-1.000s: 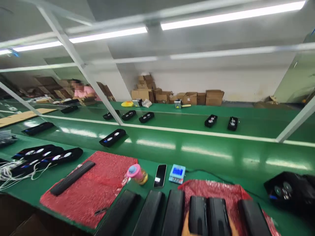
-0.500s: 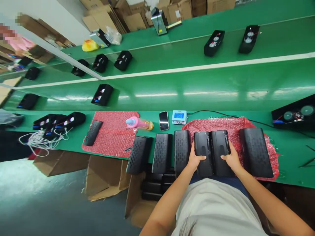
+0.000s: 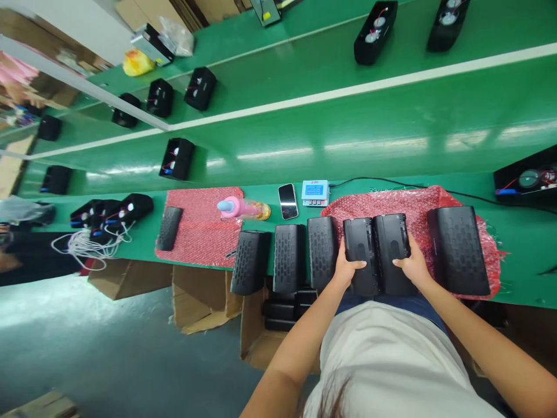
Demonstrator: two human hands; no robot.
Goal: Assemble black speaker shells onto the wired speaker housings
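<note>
My left hand (image 3: 346, 268) is closed round the outer side of a black speaker (image 3: 359, 237), with the thumb across its face. Held the same way, a second black speaker (image 3: 390, 235) stands close beside it in my right hand (image 3: 412, 264). Both are at the bench's front edge, against my body, with smooth faces showing. Left of my left hand stands a black speaker with a patterned grille (image 3: 322, 249). A larger grilled speaker (image 3: 459, 247) lies to the right of my right hand on red bubble wrap (image 3: 411, 200).
A blue-screened meter (image 3: 315, 193), a phone (image 3: 288, 201) and a pink-capped bottle (image 3: 243, 209) lie behind. Two more grilled speakers (image 3: 289, 258) stand to the left. White cables (image 3: 87, 248) hang at the far left. Open cartons (image 3: 200, 299) are below the bench. Speaker bodies sit on the green conveyor (image 3: 278, 133).
The camera view has tilted down and shifted slightly, so the scene sits higher. Both hands keep hold of the same two speakers, which have barely moved relative to the bench.
</note>
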